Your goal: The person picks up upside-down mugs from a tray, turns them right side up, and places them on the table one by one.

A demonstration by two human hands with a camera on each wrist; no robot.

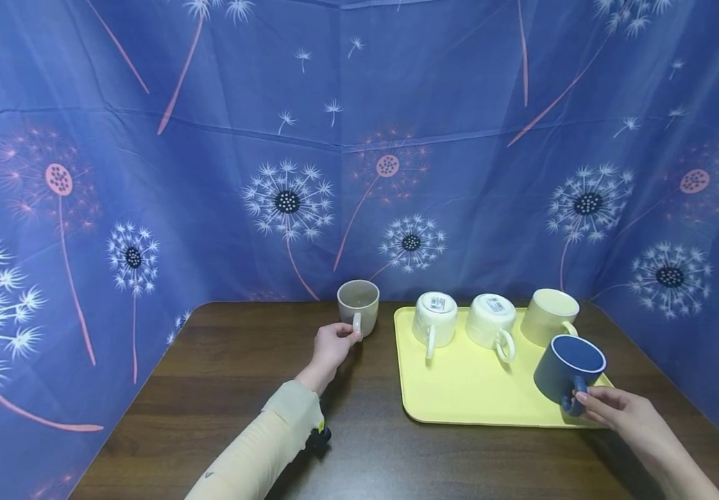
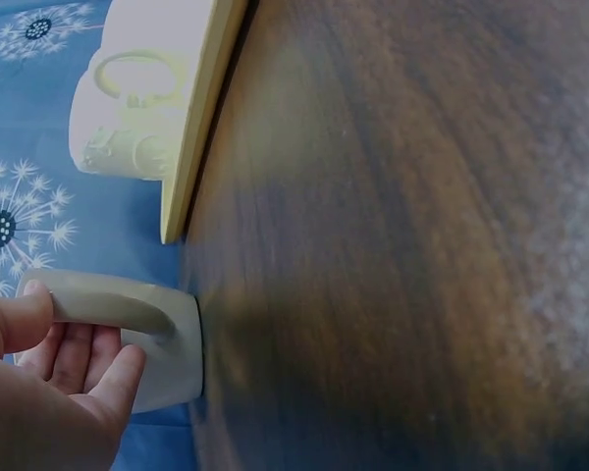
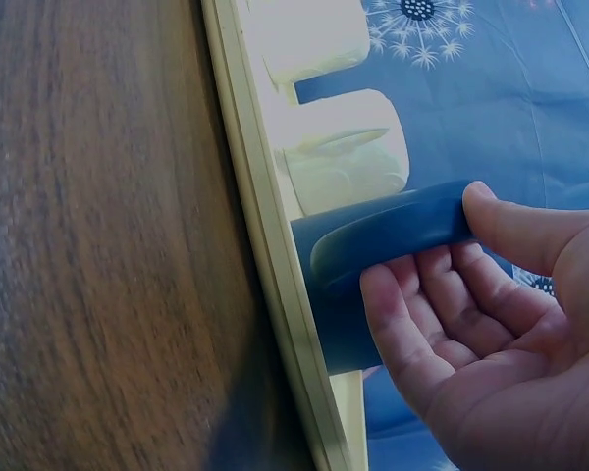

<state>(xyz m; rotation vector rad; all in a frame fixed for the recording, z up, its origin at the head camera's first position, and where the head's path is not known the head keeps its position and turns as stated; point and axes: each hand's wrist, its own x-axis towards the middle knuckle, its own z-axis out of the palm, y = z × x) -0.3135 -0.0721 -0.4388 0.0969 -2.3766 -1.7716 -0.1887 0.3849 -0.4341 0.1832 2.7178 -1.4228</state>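
A dark wooden tabletop (image 1: pixel 222 389) carries a yellow tray (image 1: pixel 466 396) towards its right side. On the tray stand two white mugs, upside down (image 1: pixel 436 317) (image 1: pixel 491 319), a pale yellow mug (image 1: pixel 550 316) upright beside them, and a blue mug (image 1: pixel 568 368) tilted at the tray's near right corner. Left of the tray, just beside it on the bare wood, a beige mug (image 1: pixel 358 304) stands upright with nothing visible inside.

The left hand (image 1: pixel 332 345) grips the beige mug's handle, thumb on top and fingers curled beneath it. The right hand (image 1: pixel 622 410) holds the blue mug by its handle, thumb pressed over the handle and fingers curled under, with the mug leaning over the tray's surface.
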